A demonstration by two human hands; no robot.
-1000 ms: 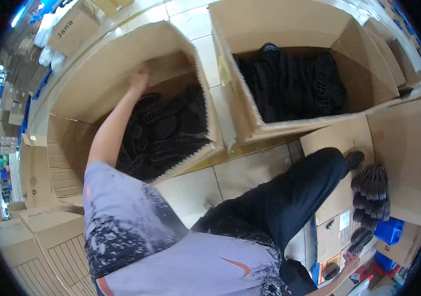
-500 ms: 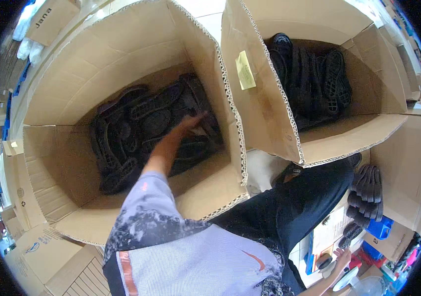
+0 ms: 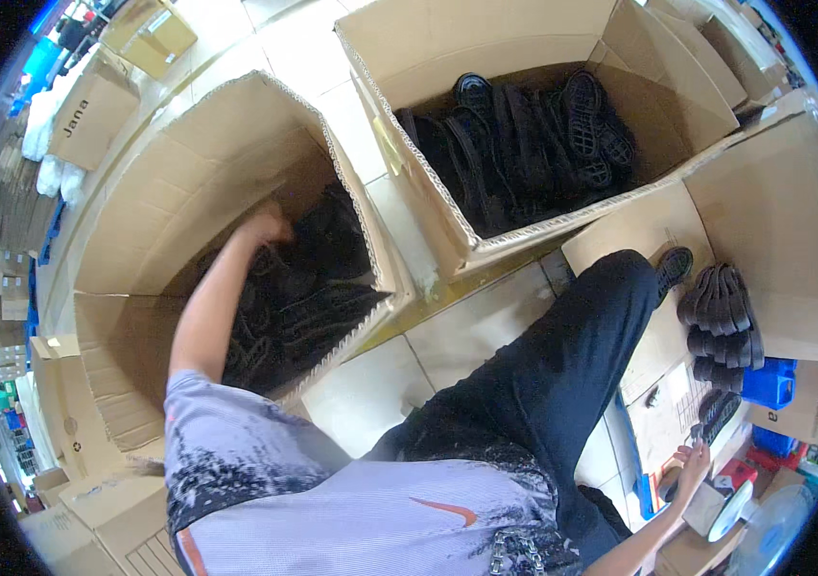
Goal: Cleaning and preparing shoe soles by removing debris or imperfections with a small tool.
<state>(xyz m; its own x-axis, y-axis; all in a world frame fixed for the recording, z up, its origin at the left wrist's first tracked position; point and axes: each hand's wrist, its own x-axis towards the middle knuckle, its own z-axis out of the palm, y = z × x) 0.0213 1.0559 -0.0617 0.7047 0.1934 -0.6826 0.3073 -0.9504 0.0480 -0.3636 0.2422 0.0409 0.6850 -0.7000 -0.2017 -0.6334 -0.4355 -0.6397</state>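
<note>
My left hand reaches down inside the left cardboard box, at the black shoe soles piled in it. Its fingers point downward, blurred against the dark pile, and I cannot see whether they grip a sole. Off to the lower right, my right hand has its fingers drawn together around a small greyish thing I cannot make out. Just beyond those fingertips lies a single black sole.
A second cardboard box with many black soles stands at the back right. Stacked dark soles lie beside a blue bin. My bent leg crosses between the boxes and that work area. A white fan stands lower right.
My left hand has moved left across the pile inside the left box. The view has shifted, so both boxes sit further left. My right hand has come closer to the single sole, fingers drawn together.
</note>
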